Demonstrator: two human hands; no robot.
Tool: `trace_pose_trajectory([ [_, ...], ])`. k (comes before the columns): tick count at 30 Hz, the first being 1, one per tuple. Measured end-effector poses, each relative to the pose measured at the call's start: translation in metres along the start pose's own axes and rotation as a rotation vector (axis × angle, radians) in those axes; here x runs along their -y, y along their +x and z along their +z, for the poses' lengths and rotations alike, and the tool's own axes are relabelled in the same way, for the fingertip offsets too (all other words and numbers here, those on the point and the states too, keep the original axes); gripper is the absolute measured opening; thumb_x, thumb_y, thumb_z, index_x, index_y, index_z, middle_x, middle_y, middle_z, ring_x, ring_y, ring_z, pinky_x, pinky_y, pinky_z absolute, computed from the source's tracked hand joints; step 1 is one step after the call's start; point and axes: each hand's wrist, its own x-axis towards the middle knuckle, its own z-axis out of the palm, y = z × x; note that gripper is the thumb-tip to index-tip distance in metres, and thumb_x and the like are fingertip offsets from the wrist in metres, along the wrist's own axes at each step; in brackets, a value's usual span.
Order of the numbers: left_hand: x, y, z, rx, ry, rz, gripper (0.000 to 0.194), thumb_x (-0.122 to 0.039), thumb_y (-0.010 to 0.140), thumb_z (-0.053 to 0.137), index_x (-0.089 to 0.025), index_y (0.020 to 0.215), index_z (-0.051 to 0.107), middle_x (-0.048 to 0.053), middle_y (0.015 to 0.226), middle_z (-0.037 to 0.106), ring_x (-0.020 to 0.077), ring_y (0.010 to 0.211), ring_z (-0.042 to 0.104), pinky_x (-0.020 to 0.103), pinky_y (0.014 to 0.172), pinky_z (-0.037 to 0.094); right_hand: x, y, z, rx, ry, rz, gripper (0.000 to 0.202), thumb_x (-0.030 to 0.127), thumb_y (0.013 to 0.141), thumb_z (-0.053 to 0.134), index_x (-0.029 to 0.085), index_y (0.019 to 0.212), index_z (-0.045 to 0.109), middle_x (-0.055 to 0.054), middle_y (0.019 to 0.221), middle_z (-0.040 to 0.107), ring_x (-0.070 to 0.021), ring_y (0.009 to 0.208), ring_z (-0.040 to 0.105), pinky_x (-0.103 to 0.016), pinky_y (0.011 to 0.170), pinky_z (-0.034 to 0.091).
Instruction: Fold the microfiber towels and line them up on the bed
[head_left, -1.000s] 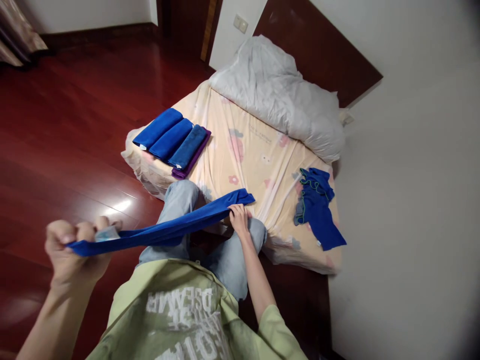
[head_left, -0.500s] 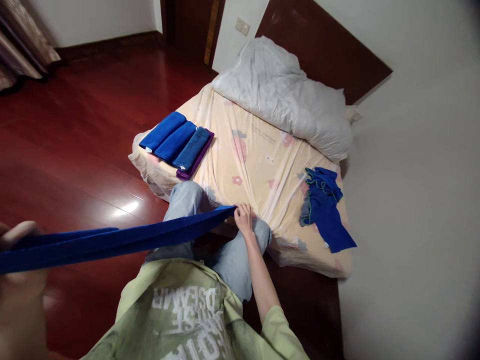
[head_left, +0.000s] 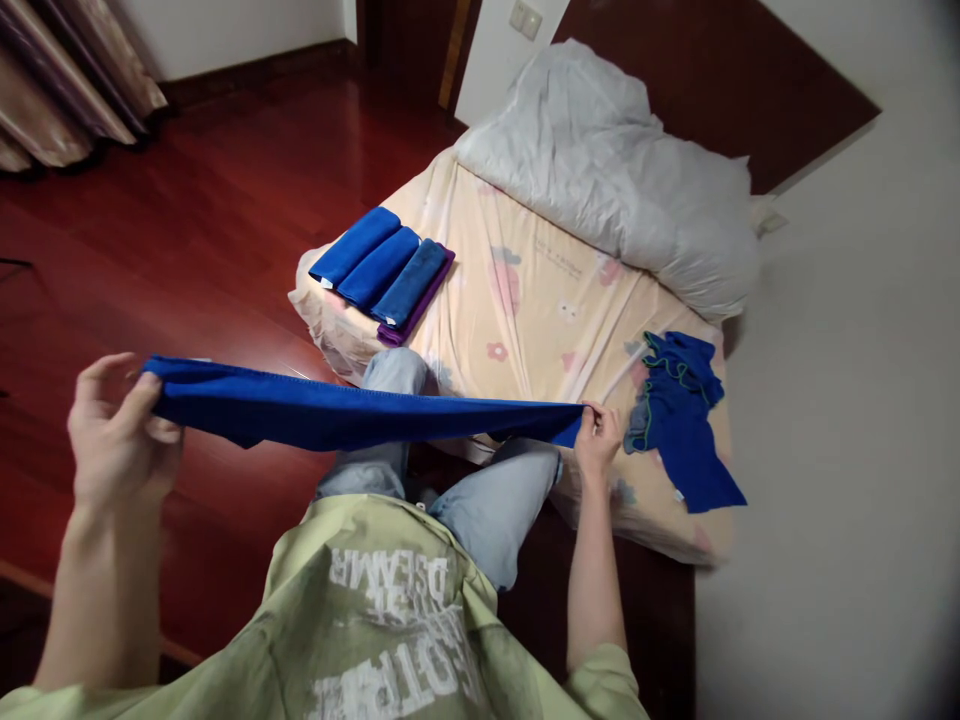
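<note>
A long blue towel (head_left: 352,412) is stretched taut and level in front of my knees. My left hand (head_left: 120,430) pinches its left end between thumb and fingers, out over the red wood floor. My right hand (head_left: 598,437) grips the right end near the mattress edge. On the mattress (head_left: 540,300) lie three folded blue towels (head_left: 379,265) side by side on a purple cloth (head_left: 416,310). A crumpled blue cloth with green edging (head_left: 679,405) lies at the mattress's right side.
A rumpled white duvet (head_left: 615,170) covers the far end of the mattress. A white wall (head_left: 847,400) runs along the right. Dark red wood floor (head_left: 187,220) spreads to the left, with curtains (head_left: 67,90) at the top left. My jeans-clad knees (head_left: 465,490) touch the mattress's near edge.
My right hand has moved right, toward the mattress edge, and my left hand has risen. The towel between them is now pulled out straight and level.
</note>
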Motion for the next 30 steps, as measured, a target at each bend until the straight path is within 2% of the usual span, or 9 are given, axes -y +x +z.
trace_pose_trajectory([
  [3, -0.007, -0.006, 0.000, 0.047, 0.168, -0.053, 0.049, -0.027, 0.061, 0.079, -0.017, 0.108, 0.066, 0.001, 0.088, 0.063, 0.0082, 0.063, 0.050, 0.018, 0.054, 0.039, -0.001, 0.006, -0.014, 0.026, -0.031, -0.022, 0.043, 0.056, 0.100, 0.056, 0.017, 0.092, 0.074, -0.009, 0.085, 0.068, -0.0206, 0.077, 0.063, -0.035, 0.072, 0.052],
  [6, -0.020, -0.008, -0.002, 0.206, 0.504, 0.046, 0.050, -0.024, 0.068, 0.064, -0.017, 0.117, 0.072, 0.004, 0.094, 0.069, 0.0133, 0.074, 0.059, 0.021, 0.063, 0.042, 0.003, 0.016, -0.032, 0.110, -0.053, -0.080, 0.042, 0.058, 0.098, 0.061, 0.020, 0.086, 0.075, -0.008, 0.082, 0.069, -0.0208, 0.074, 0.064, -0.035, 0.071, 0.053],
  [9, -0.040, -0.001, -0.002, 0.347, 0.794, 0.214, 0.042, -0.029, 0.070, 0.054, -0.020, 0.104, 0.077, 0.003, 0.094, 0.070, 0.0164, 0.077, 0.060, 0.025, 0.068, 0.042, 0.012, 0.031, -0.059, 0.219, -0.052, -0.142, 0.036, 0.055, 0.096, 0.066, 0.022, 0.083, 0.076, -0.007, 0.080, 0.070, -0.0219, 0.073, 0.065, -0.036, 0.068, 0.054],
  [12, -0.063, 0.011, 0.009, 0.416, 0.900, 0.351, 0.028, -0.034, 0.069, 0.049, -0.021, 0.084, 0.070, 0.002, 0.085, 0.063, 0.0169, 0.071, 0.054, 0.029, 0.066, 0.039, 0.018, 0.047, -0.093, 0.306, -0.018, -0.156, 0.028, 0.051, 0.092, 0.073, 0.024, 0.084, 0.078, -0.007, 0.083, 0.071, -0.0227, 0.074, 0.067, -0.037, 0.065, 0.053],
  [16, -0.090, 0.023, 0.036, 0.471, 0.841, 0.471, 0.021, -0.036, 0.070, 0.050, -0.021, 0.079, 0.061, 0.001, 0.079, 0.057, 0.0167, 0.068, 0.050, 0.029, 0.065, 0.035, 0.011, 0.064, -0.137, 0.375, -0.009, -0.143, 0.020, 0.046, 0.091, 0.074, 0.027, 0.090, 0.079, -0.008, 0.093, 0.074, -0.0250, 0.085, 0.071, -0.039, 0.076, 0.057],
  [20, -0.108, 0.029, 0.070, 0.464, 0.759, 0.549, 0.024, -0.038, 0.072, 0.057, -0.020, 0.085, 0.067, -0.001, 0.083, 0.058, 0.0143, 0.066, 0.047, 0.029, 0.066, 0.036, 0.000, 0.069, -0.170, 0.323, -0.093, -0.099, 0.018, 0.040, 0.094, 0.068, 0.025, 0.094, 0.079, -0.011, 0.102, 0.076, -0.0259, 0.097, 0.072, -0.040, 0.090, 0.056],
  [22, -0.114, 0.031, 0.090, 0.473, 0.702, 0.591, 0.025, -0.039, 0.073, 0.062, -0.020, 0.087, 0.069, -0.001, 0.085, 0.061, 0.0139, 0.067, 0.049, 0.028, 0.067, 0.040, 0.000, 0.070, -0.181, 0.283, -0.180, -0.034, 0.017, 0.035, 0.095, 0.067, 0.023, 0.096, 0.079, -0.012, 0.104, 0.077, -0.0237, 0.096, 0.071, -0.036, 0.087, 0.054],
  [26, -0.120, 0.036, 0.133, 0.557, 0.608, 0.620, 0.026, -0.038, 0.070, 0.067, -0.018, 0.086, 0.073, 0.001, 0.089, 0.066, 0.0159, 0.077, 0.059, 0.027, 0.072, 0.049, 0.007, 0.071, -0.199, 0.181, -0.396, 0.167, 0.012, 0.031, 0.093, 0.073, 0.020, 0.095, 0.079, -0.009, 0.085, 0.076, -0.0172, 0.070, 0.063, -0.030, 0.069, 0.047],
  [30, -0.122, 0.040, 0.165, 0.624, 0.683, 0.557, 0.034, -0.040, 0.070, 0.070, -0.016, 0.093, 0.077, 0.002, 0.082, 0.070, 0.0147, 0.071, 0.060, 0.025, 0.065, 0.047, 0.009, 0.068, -0.218, 0.115, -0.419, 0.237, 0.014, 0.031, 0.094, 0.076, 0.018, 0.095, 0.079, -0.010, 0.086, 0.078, -0.0153, 0.073, 0.066, -0.027, 0.073, 0.047],
])
